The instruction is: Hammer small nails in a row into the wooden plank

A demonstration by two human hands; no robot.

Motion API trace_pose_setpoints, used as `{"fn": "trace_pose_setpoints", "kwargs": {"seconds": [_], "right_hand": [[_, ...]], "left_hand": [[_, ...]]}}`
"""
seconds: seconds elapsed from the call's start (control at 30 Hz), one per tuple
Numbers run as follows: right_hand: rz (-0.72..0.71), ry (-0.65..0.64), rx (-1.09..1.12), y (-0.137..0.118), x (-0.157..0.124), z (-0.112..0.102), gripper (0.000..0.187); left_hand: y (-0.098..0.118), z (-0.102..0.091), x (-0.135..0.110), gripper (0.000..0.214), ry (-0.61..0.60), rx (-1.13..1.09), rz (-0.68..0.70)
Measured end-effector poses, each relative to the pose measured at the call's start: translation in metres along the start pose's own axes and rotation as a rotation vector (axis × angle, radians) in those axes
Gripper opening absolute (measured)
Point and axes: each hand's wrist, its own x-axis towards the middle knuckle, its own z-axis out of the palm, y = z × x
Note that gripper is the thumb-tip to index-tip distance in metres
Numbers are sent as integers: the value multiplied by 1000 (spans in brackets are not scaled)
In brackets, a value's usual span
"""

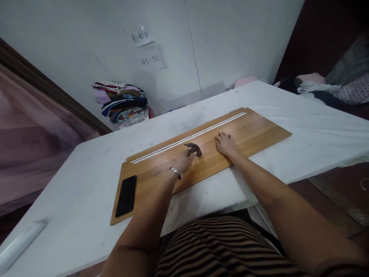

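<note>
My left hand is wrapped around the handle of a claw hammer, held low over a wood-grain board. A silver bracelet circles that wrist. My right hand lies on the board to the right of the hammer, its fingers loosely spread and holding nothing visible. Between the hammer head and this hand runs a short row of small dark dots; whether they are nails or holes I cannot tell. A few loose nails lie left of my left wrist.
Two white strips run along the board's far side. A black phone rests at its left end. The board lies on a white-covered table, with a white roll at the left. Folded clothes are stacked beyond the table.
</note>
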Motion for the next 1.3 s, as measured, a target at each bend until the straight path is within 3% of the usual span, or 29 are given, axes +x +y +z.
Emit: {"fn": "trace_pose_setpoints", "kwargs": {"seconds": [0.6,1.3], "right_hand": [[1,-4,31,-2,-2,-4,44],[8,-10,13,-1,-1,-2,43]], "left_hand": [[1,-3,0,40,0,39,38],[5,0,0,35,-48,-31,-31]]}}
